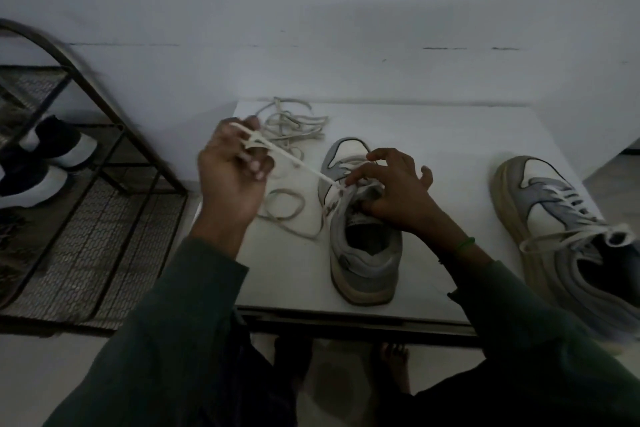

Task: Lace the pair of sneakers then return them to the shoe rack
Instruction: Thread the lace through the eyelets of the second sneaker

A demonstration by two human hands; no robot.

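While L hand [232,170] fingers pinch the lace [298,163] taut, R hand [394,194] fingers grip the sneaker [367,263], hiding eyelets.

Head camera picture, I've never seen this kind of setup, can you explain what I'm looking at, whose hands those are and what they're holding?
There is no machine here. A person wears a camera on the head, and it looks down at their own two bare hands. A white table holds two sneakers. The left hand pinches a lace and pulls it taut from the middle sneaker, which the right hand grips near its eyelets. Some loose lace lies on the table behind. The right sneaker is already laced. To the left stands a metal rack with dark shoes on it.
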